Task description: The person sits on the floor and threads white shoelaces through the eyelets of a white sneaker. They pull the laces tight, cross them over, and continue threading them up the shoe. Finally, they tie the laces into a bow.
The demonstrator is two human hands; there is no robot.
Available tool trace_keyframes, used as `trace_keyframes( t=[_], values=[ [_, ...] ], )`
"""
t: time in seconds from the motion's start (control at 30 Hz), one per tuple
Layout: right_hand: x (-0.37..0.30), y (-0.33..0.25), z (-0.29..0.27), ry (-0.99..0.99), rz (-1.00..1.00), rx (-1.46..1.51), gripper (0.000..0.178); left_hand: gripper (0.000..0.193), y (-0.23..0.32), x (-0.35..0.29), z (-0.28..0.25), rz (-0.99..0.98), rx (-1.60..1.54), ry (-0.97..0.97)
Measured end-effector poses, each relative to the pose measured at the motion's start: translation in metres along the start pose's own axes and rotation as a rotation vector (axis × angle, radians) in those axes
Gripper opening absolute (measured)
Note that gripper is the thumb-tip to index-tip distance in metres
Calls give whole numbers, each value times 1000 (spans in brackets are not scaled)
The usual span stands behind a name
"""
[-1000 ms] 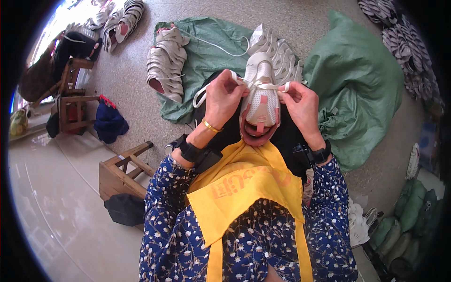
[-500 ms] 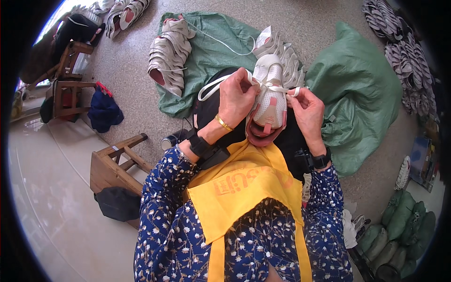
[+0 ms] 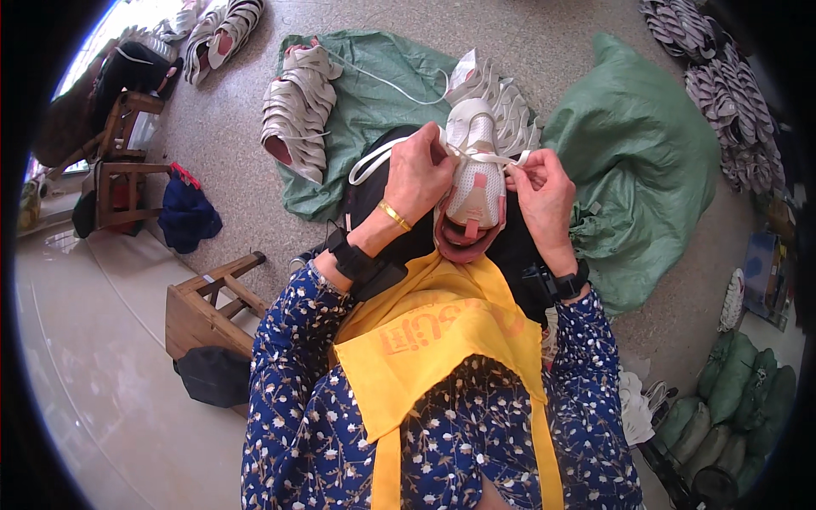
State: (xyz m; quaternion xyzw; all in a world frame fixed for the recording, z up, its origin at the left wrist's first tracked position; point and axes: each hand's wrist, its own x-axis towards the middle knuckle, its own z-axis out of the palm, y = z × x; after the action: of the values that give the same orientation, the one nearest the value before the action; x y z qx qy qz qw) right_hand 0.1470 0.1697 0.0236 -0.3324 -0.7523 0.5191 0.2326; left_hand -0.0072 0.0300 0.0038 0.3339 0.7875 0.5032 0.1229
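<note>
Across a speckled floor point(image 3: 246, 170), a bulging green sack point(image 3: 633, 161) slumps to my right, while a flat green sheet point(image 3: 374, 93) spreads ahead of me beneath a nested row of pale shoe uppers point(image 3: 302, 106). A yellow apron point(image 3: 442, 331) covers my front over a flowered blue garment point(image 3: 306, 408). The white-and-pink shoe point(image 3: 476, 191) sits at my lap, just beyond the apron's upper edge, its opening toward me. Neither palm steadies it, so an uneven tug from one side could twist it or drag the lacing off centre.

My left hand point(image 3: 418, 174) comes in from the lower left, wrist bent inward, thumb and forefinger pinched together on lace at the shoe's left edge. My right hand point(image 3: 541, 184) mirrors it from the other side, thumb and fingertips closed on a short length there, the other fingers curled. A loose grip could let that short length slip free.

Smallest of all, the white lace point(image 3: 487, 157) crosses the shoe between my hands. A slack loop bows out beyond my left one; caught or twisted, it could kink the crossing.
</note>
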Motion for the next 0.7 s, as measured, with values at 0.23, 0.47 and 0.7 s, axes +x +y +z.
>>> trace_keyframes(
  t=[0.23, 0.47, 0.7],
  values=[
    [1, -2, 0, 40, -277, -220, 12, 29, 3, -7, 3, 82, 122, 90],
    [1, -9, -6, -108, -368, -332, 21, 19, 2, -10, 3, 87, -61, -20],
    [14, -8, -8, -202, -386, -519, 11, 22, -1, -16, 8, 221, 65, -9]
  ],
)
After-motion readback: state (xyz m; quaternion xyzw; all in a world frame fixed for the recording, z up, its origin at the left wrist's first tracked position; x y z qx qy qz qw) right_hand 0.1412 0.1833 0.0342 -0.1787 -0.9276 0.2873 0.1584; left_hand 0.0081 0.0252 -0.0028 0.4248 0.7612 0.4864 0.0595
